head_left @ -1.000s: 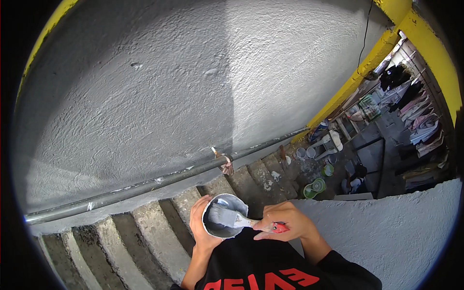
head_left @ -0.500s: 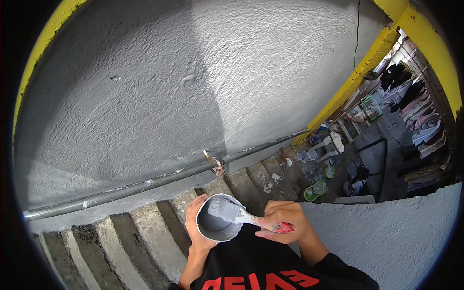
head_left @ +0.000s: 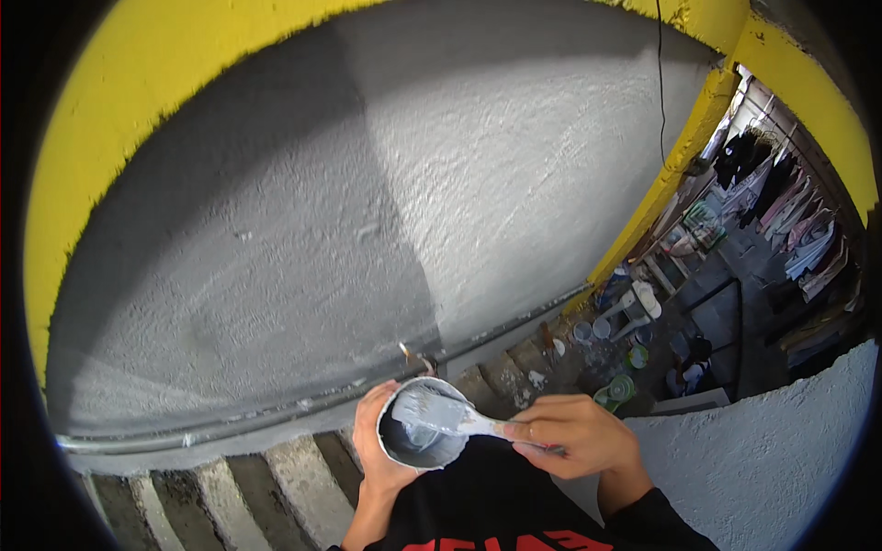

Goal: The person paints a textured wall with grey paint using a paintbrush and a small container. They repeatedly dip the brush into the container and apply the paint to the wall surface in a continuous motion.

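My left hand [head_left: 374,441] wraps round the left side of a small round paint pot [head_left: 456,452], its rim smeared with grey. Some grey paint [head_left: 419,435] shows inside, low on the wall and bottom. In my right hand [head_left: 579,436] is a flat paintbrush [head_left: 473,421], gripped by its handle. Its bristles, coated in grey, lie over the mouth of the pot and point left. Whether they touch the inner wall I cannot tell. Behind the pot stands a rough wall [head_left: 303,230] painted grey, half in shadow, with a yellow border [head_left: 101,119].
A metal handrail [head_left: 211,430] runs along the wall's foot, with something tied to it near the pot. Concrete steps [head_left: 294,482] descend to the right. A low grey wall [head_left: 763,459] stands at my right. Below are buckets [head_left: 602,328], green basins [head_left: 620,387] and hanging clothes [head_left: 804,225].
The view has tilted up, showing more of the yellow border. My right hand has turned and shifted right and slightly up, and the brush handle's red end is no longer visible. Both hands keep their hold.
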Action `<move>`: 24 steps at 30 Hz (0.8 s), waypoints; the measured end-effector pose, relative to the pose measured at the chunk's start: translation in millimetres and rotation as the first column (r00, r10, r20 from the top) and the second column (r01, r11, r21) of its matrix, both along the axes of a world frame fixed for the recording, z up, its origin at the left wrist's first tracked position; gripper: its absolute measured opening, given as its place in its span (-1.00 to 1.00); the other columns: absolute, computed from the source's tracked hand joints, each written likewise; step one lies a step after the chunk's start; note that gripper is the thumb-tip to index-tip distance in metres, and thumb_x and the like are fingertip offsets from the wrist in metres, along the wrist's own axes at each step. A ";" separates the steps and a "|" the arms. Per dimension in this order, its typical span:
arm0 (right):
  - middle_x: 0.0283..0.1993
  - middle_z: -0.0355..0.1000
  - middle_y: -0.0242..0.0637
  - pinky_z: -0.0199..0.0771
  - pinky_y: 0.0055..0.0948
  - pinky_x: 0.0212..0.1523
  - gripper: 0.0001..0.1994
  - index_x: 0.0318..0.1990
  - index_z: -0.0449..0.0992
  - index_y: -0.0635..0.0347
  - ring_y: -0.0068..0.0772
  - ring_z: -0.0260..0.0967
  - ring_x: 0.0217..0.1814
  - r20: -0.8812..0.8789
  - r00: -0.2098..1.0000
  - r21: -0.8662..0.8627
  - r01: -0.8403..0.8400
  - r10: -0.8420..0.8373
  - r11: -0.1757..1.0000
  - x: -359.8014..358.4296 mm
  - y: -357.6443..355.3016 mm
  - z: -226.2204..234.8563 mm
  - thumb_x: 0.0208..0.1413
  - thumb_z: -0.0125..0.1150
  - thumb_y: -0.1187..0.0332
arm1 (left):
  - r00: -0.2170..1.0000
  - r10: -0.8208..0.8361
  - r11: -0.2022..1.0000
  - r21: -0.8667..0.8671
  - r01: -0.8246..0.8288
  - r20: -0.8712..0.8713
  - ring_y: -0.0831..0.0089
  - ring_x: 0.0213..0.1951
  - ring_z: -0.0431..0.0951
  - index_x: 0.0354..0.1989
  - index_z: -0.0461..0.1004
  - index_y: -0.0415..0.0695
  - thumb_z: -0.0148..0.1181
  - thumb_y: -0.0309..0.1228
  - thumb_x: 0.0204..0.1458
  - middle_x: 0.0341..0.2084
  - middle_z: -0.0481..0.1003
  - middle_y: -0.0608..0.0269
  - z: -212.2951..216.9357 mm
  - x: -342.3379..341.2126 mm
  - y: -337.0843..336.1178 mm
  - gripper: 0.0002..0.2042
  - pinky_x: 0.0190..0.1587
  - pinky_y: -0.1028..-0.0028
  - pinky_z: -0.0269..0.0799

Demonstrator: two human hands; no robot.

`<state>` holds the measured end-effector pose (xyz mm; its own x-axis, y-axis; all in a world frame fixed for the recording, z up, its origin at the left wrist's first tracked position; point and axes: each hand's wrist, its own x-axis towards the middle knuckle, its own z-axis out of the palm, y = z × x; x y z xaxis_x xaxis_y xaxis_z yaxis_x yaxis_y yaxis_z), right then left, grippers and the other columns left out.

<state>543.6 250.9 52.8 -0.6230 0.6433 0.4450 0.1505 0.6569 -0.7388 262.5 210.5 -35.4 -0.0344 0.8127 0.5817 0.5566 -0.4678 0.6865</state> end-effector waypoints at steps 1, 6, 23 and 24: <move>-0.39 0.48 -0.24 0.45 -0.24 -0.41 -0.69 0.00 0.60 0.26 -0.19 0.43 -0.46 0.034 0.999 -0.006 0.015 -0.014 1.000 -0.9 3.3 8.2 0.07 0.35 0.52 | 0.999 -0.010 1.000 0.017 0.011 -0.046 0.13 0.16 0.50 0.21 0.33 -0.26 0.74 -0.21 -0.49 0.14 0.44 -0.02 8.3 -1.5 7.1 -0.02 0.25 0.17 0.35; -0.45 0.36 -0.29 0.44 -0.27 -0.49 -0.62 0.12 0.54 0.19 -0.20 0.41 -0.51 0.110 0.981 -0.061 0.165 -0.158 0.984 -17.4 9.3 30.0 0.12 0.31 0.48 | 0.994 -0.030 1.000 -0.002 0.031 0.109 0.20 0.13 0.49 0.21 0.31 -0.29 0.74 -0.18 -0.52 0.10 0.43 0.02 23.0 -1.2 35.2 0.02 0.22 0.21 0.36; -0.55 0.36 -0.34 0.29 -0.46 -0.65 -0.63 0.00 0.65 0.19 -0.44 0.31 -0.66 -0.334 0.887 0.072 0.360 -0.318 0.930 -42.0 53.3 27.9 -0.03 0.48 0.52 | 0.989 0.140 0.980 -0.148 -0.132 0.042 0.25 0.05 0.48 0.22 0.23 -0.30 0.73 -0.26 -0.55 0.03 0.38 0.07 78.3 -7.5 69.1 0.05 0.18 0.23 0.38; -0.55 0.36 -0.34 0.28 -0.46 -0.65 -0.64 0.00 0.65 0.19 -0.44 0.31 -0.66 -0.323 0.888 0.066 0.366 -0.327 0.928 -39.5 53.2 26.7 -0.03 0.48 0.52 | 0.989 0.142 0.980 -0.146 -0.134 0.050 0.25 0.04 0.48 0.21 0.24 -0.30 0.73 -0.27 -0.55 0.03 0.38 0.07 79.5 -7.2 71.2 0.04 0.17 0.23 0.39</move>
<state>504.1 304.1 79.4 -0.1937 0.7223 0.6639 0.1686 0.6912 -0.7027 255.2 281.7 44.1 -0.1835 0.8716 0.4546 0.5647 -0.2851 0.7745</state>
